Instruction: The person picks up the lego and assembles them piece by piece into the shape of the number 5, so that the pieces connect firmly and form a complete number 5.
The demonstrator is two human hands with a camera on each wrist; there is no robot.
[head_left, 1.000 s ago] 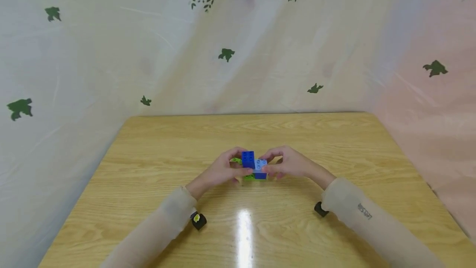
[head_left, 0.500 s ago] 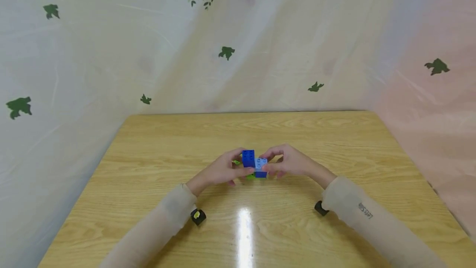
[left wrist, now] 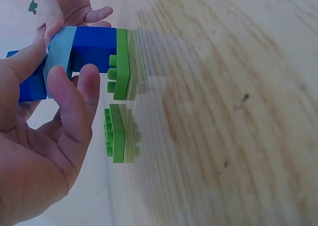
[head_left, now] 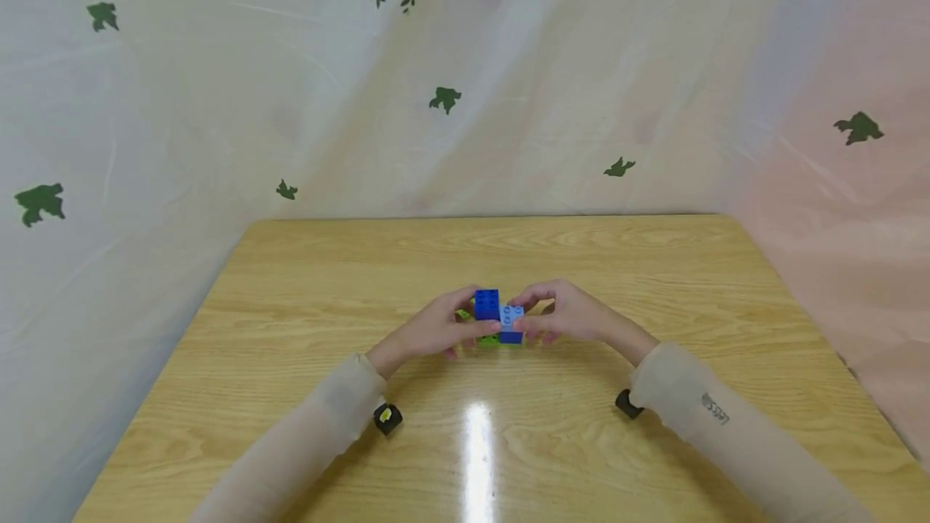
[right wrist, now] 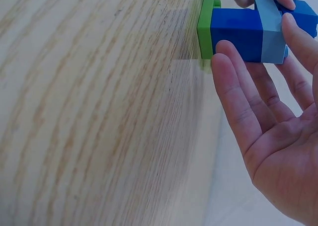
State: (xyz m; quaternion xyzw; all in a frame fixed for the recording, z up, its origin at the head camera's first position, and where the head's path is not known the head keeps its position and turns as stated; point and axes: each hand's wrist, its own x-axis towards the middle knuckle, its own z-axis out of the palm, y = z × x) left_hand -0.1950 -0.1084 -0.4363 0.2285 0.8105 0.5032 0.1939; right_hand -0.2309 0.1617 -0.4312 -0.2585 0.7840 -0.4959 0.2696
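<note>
A stack of toy building bricks stands on the table, with a flat green brick (right wrist: 204, 27) at its base. Above that come a dark blue brick (right wrist: 236, 35), a light blue brick (head_left: 512, 317) and, offset to the left, another dark blue brick (head_left: 487, 304). My left hand (head_left: 436, 327) grips the upper dark blue brick and the overhanging light blue brick between thumb and fingers. From the right, my right hand (head_left: 577, 313) holds the light blue brick, thumb in front and fingers behind. Its other fingers lie beside the lower dark blue brick.
A second flat green brick (left wrist: 118, 134) lies on the table under the left hand, apart from the stack. The wooden table (head_left: 305, 265) reaches back to a curtain (head_left: 349, 127) printed with green birds. Black devices (head_left: 388, 419) sit at both wrists.
The head view tilts slightly, so the scene sits a little higher at its bottom half. Both hands keep their hold on the stack, with no clear change in it.
</note>
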